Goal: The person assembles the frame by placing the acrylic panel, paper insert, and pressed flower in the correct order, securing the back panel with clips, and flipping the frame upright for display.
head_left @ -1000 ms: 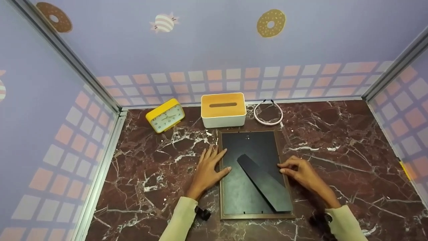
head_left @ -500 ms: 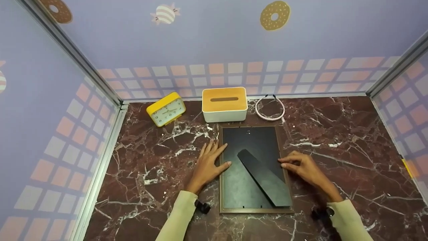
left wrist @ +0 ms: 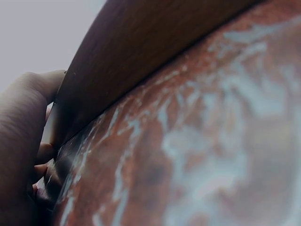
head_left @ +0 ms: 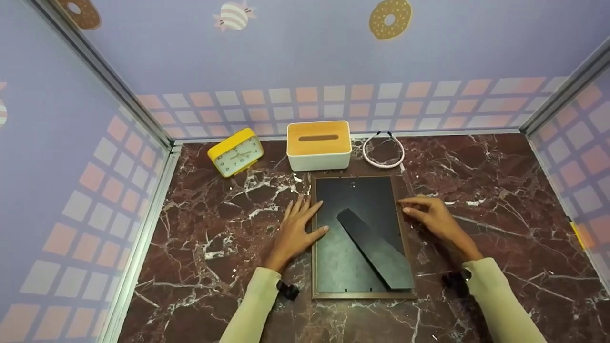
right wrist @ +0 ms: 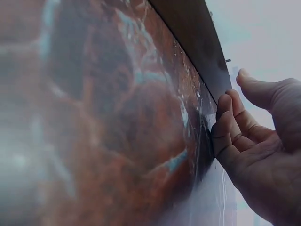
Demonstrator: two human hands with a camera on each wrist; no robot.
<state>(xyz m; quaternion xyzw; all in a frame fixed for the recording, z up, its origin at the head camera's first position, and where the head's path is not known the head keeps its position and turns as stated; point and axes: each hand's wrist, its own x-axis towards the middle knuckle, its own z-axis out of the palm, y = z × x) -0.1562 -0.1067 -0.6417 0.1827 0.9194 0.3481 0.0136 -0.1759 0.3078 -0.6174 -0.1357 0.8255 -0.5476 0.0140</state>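
A picture frame (head_left: 338, 267) lies face down on the marbled table, its black backing up and its brown edge showing. The black stand leg (head_left: 376, 252) slants across the backing toward the lower right corner. My left hand (head_left: 295, 233) rests along the left edge, fingers spread, with the thumb and index fingertips over the rim. Beside the upper right edge is my right hand (head_left: 436, 219), its fingers loosely bent. In the right wrist view the fingertips are at the frame's side (right wrist: 200, 37), while the thumb (right wrist: 256, 89) stands apart from it.
Behind the frame stands a tissue box (head_left: 318, 162) with a yellow-orange lid. A yellow alarm clock (head_left: 237, 152) is at the back left, and a pale pink headband (head_left: 384, 165) lies at the back right. Patterned walls enclose the table on three sides.
My right hand has slid away from me along the frame's right edge, and its thumb has come off the rim. My left hand keeps its place. The camera view has tilted slightly.
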